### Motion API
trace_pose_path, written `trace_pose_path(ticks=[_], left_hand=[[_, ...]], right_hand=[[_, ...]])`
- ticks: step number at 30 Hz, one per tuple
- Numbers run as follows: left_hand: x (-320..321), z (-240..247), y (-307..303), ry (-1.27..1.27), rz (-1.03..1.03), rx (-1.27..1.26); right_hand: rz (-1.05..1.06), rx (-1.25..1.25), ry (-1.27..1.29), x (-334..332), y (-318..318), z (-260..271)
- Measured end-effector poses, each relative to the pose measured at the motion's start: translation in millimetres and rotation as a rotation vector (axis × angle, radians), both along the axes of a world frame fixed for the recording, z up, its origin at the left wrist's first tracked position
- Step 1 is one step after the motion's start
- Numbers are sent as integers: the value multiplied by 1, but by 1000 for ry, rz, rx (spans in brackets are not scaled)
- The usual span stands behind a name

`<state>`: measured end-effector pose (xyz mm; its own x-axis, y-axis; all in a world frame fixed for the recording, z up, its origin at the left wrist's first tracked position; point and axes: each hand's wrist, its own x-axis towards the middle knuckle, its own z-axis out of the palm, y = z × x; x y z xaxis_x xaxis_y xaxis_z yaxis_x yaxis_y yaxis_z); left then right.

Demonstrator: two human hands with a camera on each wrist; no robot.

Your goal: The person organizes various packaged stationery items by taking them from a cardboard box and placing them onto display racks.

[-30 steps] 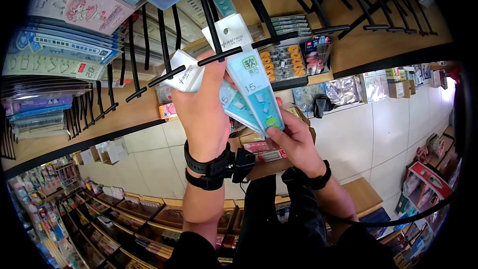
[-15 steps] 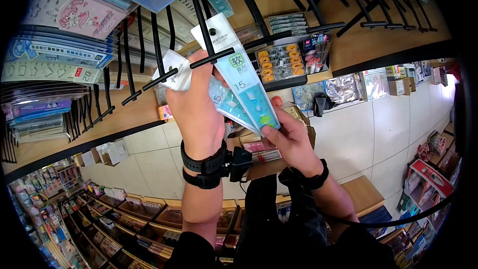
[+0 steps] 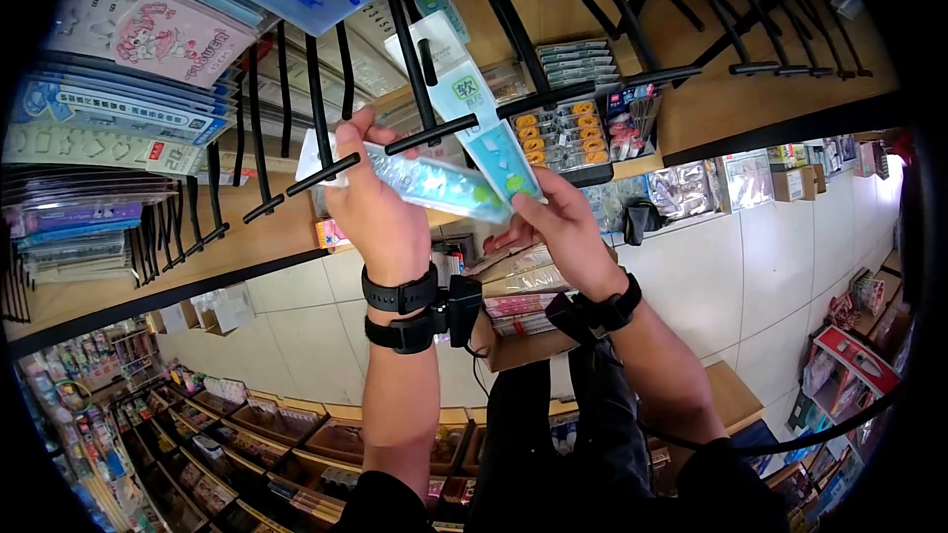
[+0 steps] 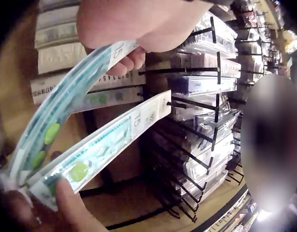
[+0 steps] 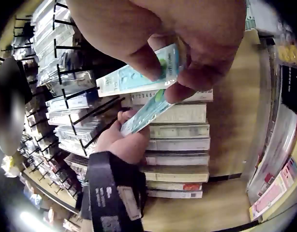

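A packaged blue soft ruler (image 3: 494,153) marked 15 hangs at its white top on a black hook. Its lower end is pinched between the thumb and fingers of my right hand (image 3: 578,242). More packaged soft rulers (image 3: 434,183), bunched together, slant away to the left. My left hand (image 3: 380,217) holds their white upper end, while their lower ends meet the hanging pack at my right fingers. In the left wrist view the bunched packs (image 4: 66,96) bow in a curve, and the hanging pack (image 4: 110,145) stays straight with a gap between.
Black display hooks (image 3: 434,133) jut out around both hands. Hanging ruler sets (image 3: 128,109) crowd the left. Boxes with orange items (image 3: 563,133) stand on the shelf behind. An open carton (image 3: 523,345) lies below the hands, above the tiled floor.
My left hand has tilted the bunched ruler packs leftward, away from the hanging one, and its fingers now show above the hook. The right hand has risen slightly, still pinching the lower ends.
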<state>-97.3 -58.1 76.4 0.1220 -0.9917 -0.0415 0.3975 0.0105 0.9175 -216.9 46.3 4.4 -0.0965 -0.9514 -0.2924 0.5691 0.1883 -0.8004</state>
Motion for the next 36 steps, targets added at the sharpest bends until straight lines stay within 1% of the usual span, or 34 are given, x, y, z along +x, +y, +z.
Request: trace_pose_path(ticks=[1,2,4,5,6,8,9,10,12,14,16,17,19,21,23,26,28,30,32,34,36], left_hand=[[4,-5,-1,-42,45,-11],[9,-8,-1,-42,45,-11],[23,-13,2,-9,32,31],[30,-17,5,10,-11,32],[36,-20,8,11,-2,97],[48,-23,21,91,-74,201],[53,-25,29,77,-97,241],[56,-28,38,64,-116,278],[63,-34,61,54,-149,359],[70,-37,87,147,-189,450],[80,-39,112,95,-203,511],[84,-42,125,198,-156,535],[96,-44,147,288,-123,593],[109,-45,167,339,-89,598],[124,-47,183,384,-104,638],[144,-54,200,376,-53,612],[151,-55,205,418,-4,607],[158,-58,210,421,-28,606],[162,-56,211,440,-18,588],[165,-56,209,401,-71,525],[169,-52,206,434,-60,509]], right_hand=[[-3,-2,33,-1,-2,-6],[-3,-1,32,-2,-5,-13],[-5,-20,51,-3,-12,-18],[25,28,68,-6,-12,-15],[28,31,66,-6,-14,-16],[15,-103,223,-4,-22,-19],[-35,-124,221,-1,-27,-20],[-18,-131,220,-1,-33,-23],[-83,-102,241,-3,-45,-29],[-204,-91,119,0,-61,-32],[-179,-111,102,-5,-77,-40],[-190,-101,70,-6,-86,-41],[-197,-108,51,-9,-103,-48],[-206,-151,52,-13,-116,-55],[-215,-180,30,-15,-123,-58],[-194,-167,22,-15,-129,-57],[-171,-182,-7,-14,-140,-56],[-219,-127,-23,-15,-152,-56],[-162,-135,-1,-27,-170,-67],[-236,-117,72,-34,-185,-75],[-228,-122,99,-32,-190,-74]])
